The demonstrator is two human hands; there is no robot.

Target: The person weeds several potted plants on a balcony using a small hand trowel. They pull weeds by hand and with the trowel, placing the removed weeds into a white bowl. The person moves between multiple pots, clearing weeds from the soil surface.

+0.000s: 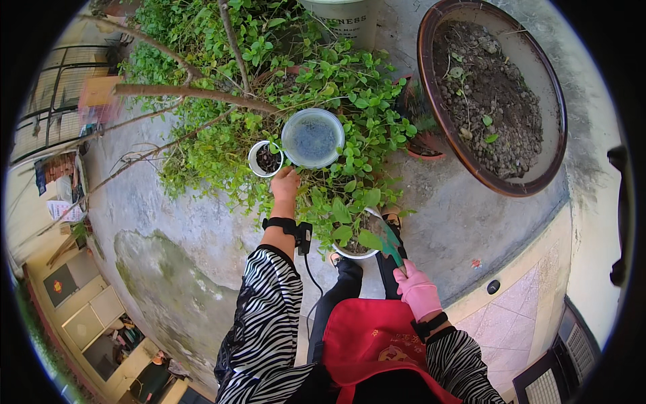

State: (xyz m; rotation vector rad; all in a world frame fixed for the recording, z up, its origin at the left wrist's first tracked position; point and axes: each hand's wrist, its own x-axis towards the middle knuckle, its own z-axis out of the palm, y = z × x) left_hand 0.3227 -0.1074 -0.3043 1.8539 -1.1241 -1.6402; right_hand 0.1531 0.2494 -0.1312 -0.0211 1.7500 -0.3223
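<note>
My bare left hand (pixel 285 184) is closed at the lower right rim of a small white cup (pixel 255 168). Dark soil fills the cup, and a green leaf overlaps its upper right edge; my fingertips are partly hidden. Just right of the cup is a round clear plastic tub (pixel 312 139) among the foliage. In a pink glove, my right hand (pixel 418 288) grips the handle of a garden trowel (pixel 389 242) with a green blade. The trowel's tip reaches the side of a white pot (pixel 359 254), which holds soil and a broad-leaved plant (pixel 343 212).
Dense leafy plants (pixel 202 50) spread ahead, crossed by bare branches (pixel 192 92). A large brown-rimmed basin (pixel 557 151) of soil stands at right, near a terracotta pot (pixel 426 156). A white bucket (pixel 348 25) bearing writing is behind the plants. My feet stand close to the white pot on concrete (pixel 202 227).
</note>
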